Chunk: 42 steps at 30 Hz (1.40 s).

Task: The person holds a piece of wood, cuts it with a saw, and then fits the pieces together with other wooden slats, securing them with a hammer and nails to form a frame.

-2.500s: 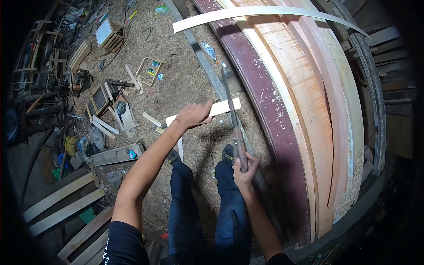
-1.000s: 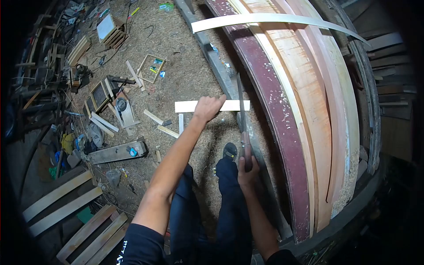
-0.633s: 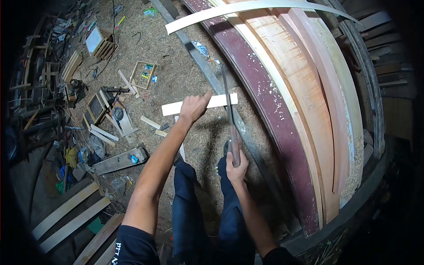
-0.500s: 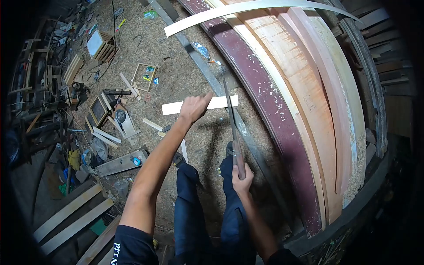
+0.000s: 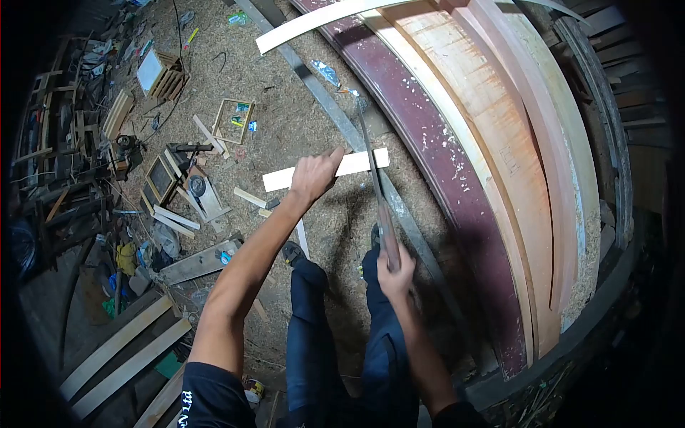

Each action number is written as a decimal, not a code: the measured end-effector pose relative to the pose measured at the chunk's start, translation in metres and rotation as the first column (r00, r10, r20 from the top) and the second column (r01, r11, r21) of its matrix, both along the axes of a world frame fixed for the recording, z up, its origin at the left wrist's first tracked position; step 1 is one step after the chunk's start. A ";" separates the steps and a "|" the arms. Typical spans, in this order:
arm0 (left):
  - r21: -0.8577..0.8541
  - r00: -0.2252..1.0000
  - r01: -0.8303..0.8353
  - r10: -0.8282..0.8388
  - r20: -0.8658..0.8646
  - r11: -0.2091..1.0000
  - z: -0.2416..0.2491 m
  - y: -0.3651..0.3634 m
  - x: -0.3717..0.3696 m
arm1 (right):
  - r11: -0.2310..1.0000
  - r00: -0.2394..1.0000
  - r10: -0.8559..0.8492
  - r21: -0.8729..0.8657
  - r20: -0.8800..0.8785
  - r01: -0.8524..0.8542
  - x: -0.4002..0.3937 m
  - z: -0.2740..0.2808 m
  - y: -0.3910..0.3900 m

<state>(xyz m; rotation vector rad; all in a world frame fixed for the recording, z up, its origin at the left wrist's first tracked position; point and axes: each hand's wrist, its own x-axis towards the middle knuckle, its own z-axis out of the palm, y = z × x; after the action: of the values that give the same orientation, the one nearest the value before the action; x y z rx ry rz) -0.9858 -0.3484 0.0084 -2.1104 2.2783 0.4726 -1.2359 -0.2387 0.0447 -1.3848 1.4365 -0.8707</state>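
Observation:
A short pale wooden strip (image 5: pixel 353 163) lies across a long grey beam (image 5: pixel 405 217) above the shavings-covered ground. My left hand (image 5: pixel 315 175) is closed over the middle of this strip, its thumb side toward the beam. In my right hand (image 5: pixel 397 275) is the handle end of a handsaw (image 5: pixel 375 160), fingers wrapped round it. The long narrow blade points away from me and crosses the strip near its right end. My legs stand just behind, feet beside the beam.
Long curved boards (image 5: pixel 471 100) and a dark red curved panel (image 5: pixel 421 143) lie stacked to the right. Another pale curved strip (image 5: pixel 307 27) spans the top. Small wooden frames (image 5: pixel 233 123), offcuts and a grey plank (image 5: pixel 191 269) litter the left; more strips (image 5: pixel 132 367) lie lower left.
My right hand has pushed the saw forward, away from me, so its tip reaches farther past the strip. My left hand keeps its hold on the strip. The whole view has shifted slightly.

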 end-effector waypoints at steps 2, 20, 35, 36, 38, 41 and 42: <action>0.011 1.000 -0.009 0.009 -0.002 1.000 0.001 0.001 -0.002 | 0.994 0.999 0.021 0.106 0.025 -0.023 0.015 -0.003 -0.024; 0.048 0.998 -0.061 0.061 0.004 0.997 0.001 -0.001 -0.002 | 0.999 0.998 -0.006 0.043 0.069 0.003 -0.025 0.008 0.034; -0.004 0.999 -0.021 0.021 0.041 1.000 -0.008 0.002 -0.002 | 0.996 0.998 -0.013 0.093 0.058 0.008 0.016 -0.014 -0.017; -0.017 0.998 -0.012 0.013 0.055 1.000 -0.007 0.002 -0.003 | 0.996 0.998 -0.014 0.084 0.064 0.008 0.014 -0.010 -0.012; -0.032 0.998 -0.005 0.008 0.069 0.999 -0.002 0.003 -0.003 | 0.997 0.997 -0.038 0.073 0.060 0.034 -0.006 -0.006 0.022; 0.061 0.995 -0.007 0.001 0.098 0.998 0.000 -0.002 0.001 | 1.000 0.999 -0.004 0.028 0.035 0.003 -0.030 0.003 0.042; 0.045 0.998 -0.022 0.020 0.063 0.999 -0.004 -0.001 0.001 | 0.998 0.999 -0.014 0.057 0.036 0.012 -0.021 0.004 0.029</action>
<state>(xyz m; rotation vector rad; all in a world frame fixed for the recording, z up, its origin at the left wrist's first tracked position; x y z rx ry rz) -0.9848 -0.3490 0.0045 -2.0987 2.1923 0.4479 -1.2573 -0.2101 0.0483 -1.3121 1.4335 -0.8525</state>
